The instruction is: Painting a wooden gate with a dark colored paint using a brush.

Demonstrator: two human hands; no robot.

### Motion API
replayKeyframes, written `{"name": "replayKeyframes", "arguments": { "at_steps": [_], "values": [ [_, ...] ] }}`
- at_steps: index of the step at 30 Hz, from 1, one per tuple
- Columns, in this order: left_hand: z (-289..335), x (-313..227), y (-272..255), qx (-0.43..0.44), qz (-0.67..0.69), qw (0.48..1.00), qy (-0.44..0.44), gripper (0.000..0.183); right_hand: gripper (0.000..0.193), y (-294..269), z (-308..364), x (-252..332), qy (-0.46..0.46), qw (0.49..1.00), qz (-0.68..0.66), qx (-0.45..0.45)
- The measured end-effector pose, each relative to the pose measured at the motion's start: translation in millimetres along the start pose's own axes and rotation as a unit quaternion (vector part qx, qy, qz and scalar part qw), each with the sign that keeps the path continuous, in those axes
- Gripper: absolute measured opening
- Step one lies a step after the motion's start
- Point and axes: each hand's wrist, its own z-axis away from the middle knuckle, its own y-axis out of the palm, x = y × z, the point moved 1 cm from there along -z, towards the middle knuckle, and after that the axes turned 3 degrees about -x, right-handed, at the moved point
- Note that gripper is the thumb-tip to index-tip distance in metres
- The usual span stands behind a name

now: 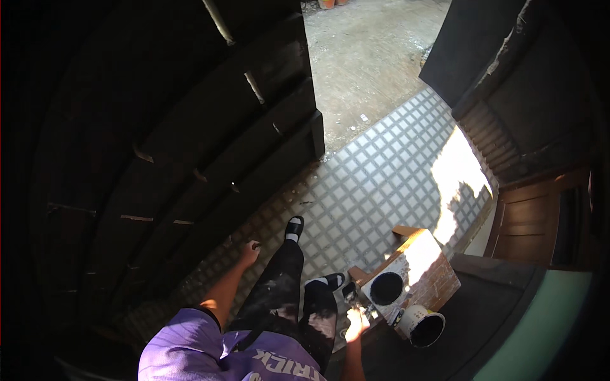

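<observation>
My left hand [250, 254] hangs beside my left leg, its fingers curled in. A small dark spot shows at the fingertips, too small to name. My right hand [356, 324] is lowered next to a low wooden stool [438, 274], fingers bent together around something I cannot make out. Just beyond that hand is a small dark object [350, 292], its kind unclear. On the stool sits a round container with a black inside [386, 289]. A white bucket [413, 314], its inside black, stands close to the right hand, against the stool's near side.
Dark plank panels [254, 127] rise on my left. Checkered tiles [368, 184] lie underfoot and run to a rough concrete yard [372, 57]. On the right are a dark door leaf [470, 51], a brown wooden door [524, 222] and a dark ledge [502, 286].
</observation>
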Motion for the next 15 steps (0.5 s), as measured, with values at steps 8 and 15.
{"name": "replayKeyframes", "arguments": {
  "at_steps": [8, 15],
  "values": [
    [211, 226, -132, 0.123, -0.173, 0.956, -0.201, 0.034, 0.017, 43, -18, 35, -0.084, 0.898, 0.295, 0.317],
    [248, 223, -223, 0.127, -0.148, 0.977, -0.084, 0.034, 0.026, 189, 39, 51, 0.035, 0.943, 0.25, 0.215]
  ]
}}
